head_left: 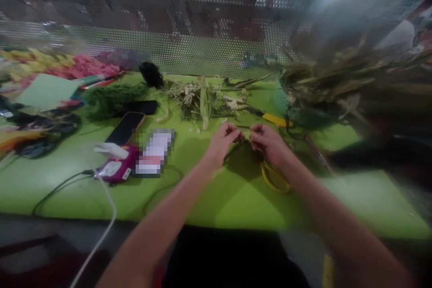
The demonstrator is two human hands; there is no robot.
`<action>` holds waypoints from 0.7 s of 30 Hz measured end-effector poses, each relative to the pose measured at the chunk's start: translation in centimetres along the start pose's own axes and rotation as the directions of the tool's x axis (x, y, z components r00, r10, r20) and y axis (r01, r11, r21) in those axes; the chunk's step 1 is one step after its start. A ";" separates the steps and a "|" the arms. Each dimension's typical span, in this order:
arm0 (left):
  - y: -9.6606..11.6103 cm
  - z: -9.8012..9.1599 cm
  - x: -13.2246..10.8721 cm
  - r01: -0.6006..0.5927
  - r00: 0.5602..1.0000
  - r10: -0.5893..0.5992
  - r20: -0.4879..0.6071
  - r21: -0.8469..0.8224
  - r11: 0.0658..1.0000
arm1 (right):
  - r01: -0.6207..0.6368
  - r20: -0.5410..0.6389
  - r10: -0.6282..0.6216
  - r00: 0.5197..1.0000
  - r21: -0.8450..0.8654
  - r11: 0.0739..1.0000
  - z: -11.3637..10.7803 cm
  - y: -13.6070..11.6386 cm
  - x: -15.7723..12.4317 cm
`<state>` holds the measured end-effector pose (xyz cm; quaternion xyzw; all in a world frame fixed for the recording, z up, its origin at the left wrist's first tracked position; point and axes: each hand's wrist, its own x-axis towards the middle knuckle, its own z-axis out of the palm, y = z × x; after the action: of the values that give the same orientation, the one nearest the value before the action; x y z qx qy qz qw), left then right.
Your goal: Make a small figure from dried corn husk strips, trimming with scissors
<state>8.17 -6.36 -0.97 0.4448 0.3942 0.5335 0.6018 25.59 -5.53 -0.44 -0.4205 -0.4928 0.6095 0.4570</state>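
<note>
My left hand (pixel 224 140) is closed in a pinch above the green tabletop (pixel 216 207). Facing it a short gap away, my right hand (pixel 270 141) is also pinched closed. A thin dark strand (pixel 246 127) seems to run between the fingertips of both; blur hides its kind. Under my right wrist lies a yellow loop (pixel 275 180), partly covered by the hand. Just beyond my hands are a yellow handle (pixel 277 120) and a heap of dry husks and stalks (pixel 192 99).
On the left lie a dark phone (pixel 125 128), a magenta device (pixel 118 166) with cables, and a blurred-out screen (pixel 155 152). Green netting (pixel 111 99) and pink and yellow material (pixel 91 66) sit farther back. A green basket (pixel 300 110) of dried leaves stands right. Perforated metal (pixel 202 49) borders the back.
</note>
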 end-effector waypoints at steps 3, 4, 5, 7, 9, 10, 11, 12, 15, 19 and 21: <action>0.1 0.4 0.0 0.013 1.000 -0.013 0.002 -0.013 1.000 | -0.032 -0.018 0.030 0.999 -0.116 0.993 0.3 0.1 -0.1; 0.1 0.4 0.0 0.007 1.000 -0.007 0.005 -0.013 1.000 | -0.060 -0.012 0.059 0.998 -0.167 0.984 0.4 0.0 -0.2; 0.0 0.5 0.0 -0.001 1.000 0.001 0.005 -0.010 1.000 | -0.088 -0.007 0.089 0.996 -0.215 0.973 0.5 -0.2 -0.3; -0.1 0.5 0.0 -0.015 1.000 0.015 -0.005 0.005 1.000 | -0.124 -0.007 0.126 0.992 -0.272 0.954 0.7 -0.3 -0.5; -0.1 0.3 -0.1 0.002 1.000 -0.002 -0.019 0.010 1.000 | -0.094 -0.035 0.088 0.996 -0.280 0.955 0.7 -0.4 -0.5; 0.0 0.3 -0.2 0.024 1.000 -0.024 -0.020 0.009 1.000 | -0.066 -0.052 0.054 0.997 -0.274 0.960 0.6 -0.3 -0.5; 0.0 0.2 -0.3 0.053 0.999 -0.053 -0.011 0.010 0.999 | -0.034 -0.071 0.015 0.997 -0.267 0.963 0.4 -0.3 -0.4; 0.0 0.1 -0.3 0.078 0.997 -0.079 0.008 0.022 0.997 | -0.002 -0.088 -0.022 0.996 -0.267 0.964 0.3 -0.2 -0.3; -0.1 0.0 -0.3 0.063 0.995 -0.074 0.060 0.173 0.983 | 0.060 -0.117 -0.097 0.988 -0.286 0.956 0.0 -0.1 -0.1; -0.5 -0.1 0.0 -0.008 0.998 -0.015 0.054 0.397 0.918 | 0.086 -0.100 -0.125 0.987 -0.325 0.942 0.0 -0.1 0.1; -0.8 -0.1 0.1 0.002 0.998 -0.026 0.052 0.411 0.912 | 0.101 -0.084 -0.140 0.987 -0.357 0.929 0.1 -0.3 0.0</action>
<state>8.29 -6.31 -1.77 0.5732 0.4836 0.4218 0.5095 25.51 -5.56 -0.16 -0.4967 -0.5931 0.4588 0.4370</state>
